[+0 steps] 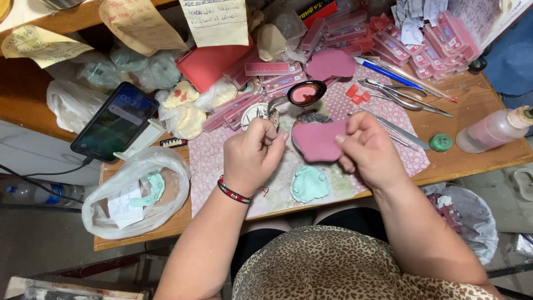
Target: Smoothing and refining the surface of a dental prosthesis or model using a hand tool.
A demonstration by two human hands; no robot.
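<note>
My right hand (369,147) grips a flat pink wax sheet (317,140) by its right edge, holding it above the patterned cloth (222,166). My left hand (252,153) is closed beside the sheet's left edge, fingers curled around a small thin tool that is mostly hidden. A pale green dental cast (309,183) lies on the cloth just below the sheet. Behind the hands sits a metal spoon (304,93) with melted pink wax in its bowl.
A phone (115,121) leans on a stand at left. A plastic bag (136,191) holds another green cast. Pink boxes (388,39), metal instruments (402,97), a blue pen (388,72), a green cap (441,143) and a squeeze bottle (494,130) crowd the wooden bench.
</note>
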